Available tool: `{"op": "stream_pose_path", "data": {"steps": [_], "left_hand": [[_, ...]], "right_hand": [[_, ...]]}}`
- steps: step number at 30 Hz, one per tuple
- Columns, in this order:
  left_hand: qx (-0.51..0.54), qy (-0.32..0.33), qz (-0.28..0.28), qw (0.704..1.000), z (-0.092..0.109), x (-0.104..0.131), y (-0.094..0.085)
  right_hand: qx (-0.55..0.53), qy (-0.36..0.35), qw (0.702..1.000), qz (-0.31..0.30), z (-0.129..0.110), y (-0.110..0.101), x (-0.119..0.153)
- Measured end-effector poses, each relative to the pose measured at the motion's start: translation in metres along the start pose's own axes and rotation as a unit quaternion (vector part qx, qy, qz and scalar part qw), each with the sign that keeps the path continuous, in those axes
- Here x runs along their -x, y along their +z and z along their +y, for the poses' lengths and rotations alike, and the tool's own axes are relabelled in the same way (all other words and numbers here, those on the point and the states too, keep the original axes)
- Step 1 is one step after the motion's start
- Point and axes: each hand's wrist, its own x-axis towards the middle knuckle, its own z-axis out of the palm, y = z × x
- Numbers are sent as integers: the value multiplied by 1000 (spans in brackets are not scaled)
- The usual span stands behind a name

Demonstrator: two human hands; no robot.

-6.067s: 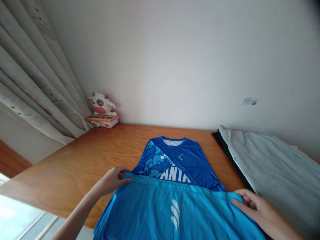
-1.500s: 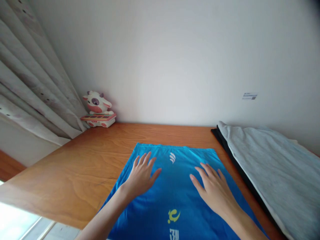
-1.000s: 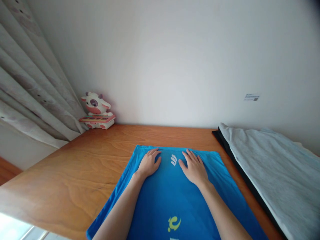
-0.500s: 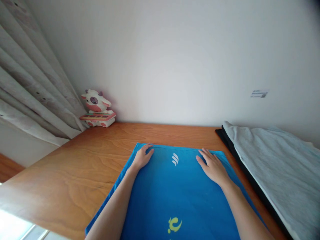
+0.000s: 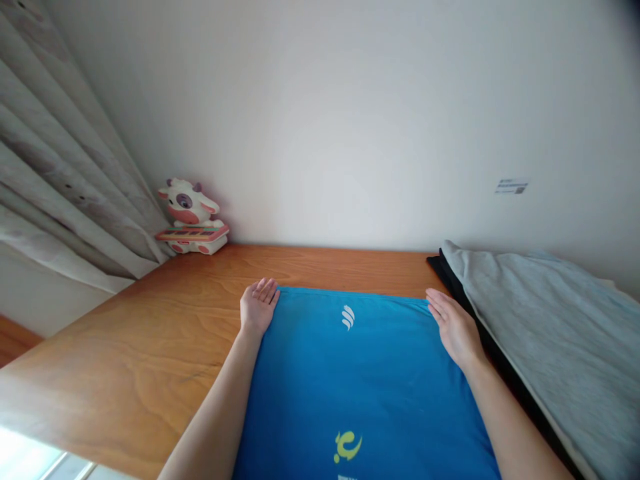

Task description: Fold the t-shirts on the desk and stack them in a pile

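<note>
A blue cloth (image 5: pixel 350 367) with a white mark near its far edge and a yellow-green mark lower down lies spread on the wooden table (image 5: pixel 150 347). At its far left corner is my left hand (image 5: pixel 259 307), palm turned up and fingers extended, touching the side edge. My right hand (image 5: pixel 454 327) rests on its outer edge at the far right corner, fingers stretched out and fingertips at the cloth. Neither hand grips anything visible. The near end of the cloth runs out of view.
On the right lies a grey cloth (image 5: pixel 555 320) over a black one (image 5: pixel 445 272), close beside my right hand. A cow toy with a keyboard (image 5: pixel 193 217) stands at the back left by the curtain (image 5: pixel 65 167). A wall rises behind the table.
Both hands have moved outward from the cloth's top to its far corners and have turned onto their sides or palm up. The cloth's side edges now look drawn in or tucked under.
</note>
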Motion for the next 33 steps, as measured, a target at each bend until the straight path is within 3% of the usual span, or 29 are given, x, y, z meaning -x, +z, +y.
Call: {"op": "stream_pose_path", "data": {"steps": [2, 5, 13, 25, 33], "left_hand": [[32, 2, -2, 999, 1, 2, -1], [29, 23, -12, 999, -2, 3, 0], [-37, 47, -45, 997, -14, -3, 5], [-90, 60, -67, 992, -18, -9, 3], [-170, 108, -80, 976, -23, -16, -2]], "right_hand": [[-98, 55, 993, 33, -1, -8, -5], [-140, 85, 985, 51, -4, -12, -7], [-81, 21, 996, 10, 0, -6, -4], [-71, 15, 997, 0, -1, -6, -3], [-92, 32, 995, 15, 1, -7, -4]]}}
